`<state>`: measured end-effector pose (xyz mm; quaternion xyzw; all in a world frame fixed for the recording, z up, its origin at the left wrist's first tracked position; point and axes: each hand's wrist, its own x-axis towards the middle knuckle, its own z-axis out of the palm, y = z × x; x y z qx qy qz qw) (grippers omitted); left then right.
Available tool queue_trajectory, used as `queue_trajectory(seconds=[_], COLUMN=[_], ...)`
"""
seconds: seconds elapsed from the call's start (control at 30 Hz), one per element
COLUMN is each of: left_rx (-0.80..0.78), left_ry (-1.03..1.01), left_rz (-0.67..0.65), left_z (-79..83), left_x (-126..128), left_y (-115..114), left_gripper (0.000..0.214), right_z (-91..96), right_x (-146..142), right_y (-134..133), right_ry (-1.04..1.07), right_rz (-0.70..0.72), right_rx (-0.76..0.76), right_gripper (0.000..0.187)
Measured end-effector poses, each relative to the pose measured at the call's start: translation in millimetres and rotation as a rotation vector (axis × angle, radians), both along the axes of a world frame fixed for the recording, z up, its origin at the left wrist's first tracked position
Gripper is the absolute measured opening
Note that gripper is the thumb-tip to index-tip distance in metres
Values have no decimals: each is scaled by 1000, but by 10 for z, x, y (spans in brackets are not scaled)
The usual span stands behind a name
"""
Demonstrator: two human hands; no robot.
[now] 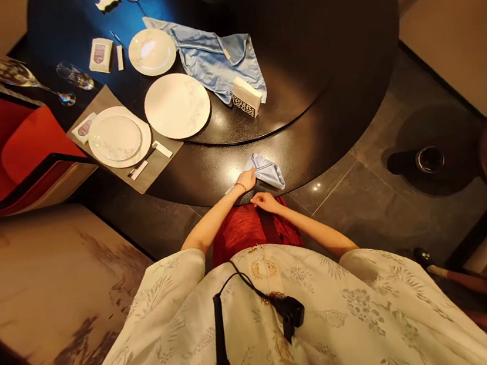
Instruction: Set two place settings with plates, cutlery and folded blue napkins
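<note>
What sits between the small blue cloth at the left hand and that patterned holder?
In the head view, the curved edge of the dark turntable crosses between the small blue cloth and the patterned holder, with glossy tabletop nearer the cloth.

Pale blue cloth [271, 173] — creased, partly folded — lies on the near edge of the round dark table [318, 143].

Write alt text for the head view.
A person's left hand holds a small blue cloth at the near edge of a round dark table, the right hand close by. Beyond lie white plates and a larger blue cloth.
</note>
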<state>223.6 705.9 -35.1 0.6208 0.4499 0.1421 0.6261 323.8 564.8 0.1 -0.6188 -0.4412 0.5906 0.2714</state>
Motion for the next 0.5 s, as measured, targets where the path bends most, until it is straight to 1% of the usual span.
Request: queue_trajectory(seconds=[0.07,0.1,0.13,0.2,0.27,0.37,0.43,0.5], left_rx=[-126,-209,-291,-407,-449,-522,-591,-631], left_ry=[-94,-151,-212,-321,-381,-361,-330,-299], left_rz=[69,134,219,406,551,686,754,803], left_z=[53,67,72,49,-8,-123,-189,-237], left_x=[-132,-200,-263,-364,-422,-431,-400,-352], left_y=[57,55,36,-36,-126,-261,-347,-428], left_gripper=[10,11,13,21,29,35,38,41], right_z=[-11,-23,-40,-91,-171,-331,-440,-535], right_x=[-238,-332,-404,-490,-522,-545,-566,-579], right_y=[54,114,192,376,552,713,726,669], right_ry=[347,477,569,647,640,551,451,337], right_rz=[-177,-281,-382,-559,-738,-1012,-1133,-1219], right_rx=[-187,-242,-267,-258,-230,-244,-265,-262], right_gripper=[44,46,46,43,37,27,26,27])
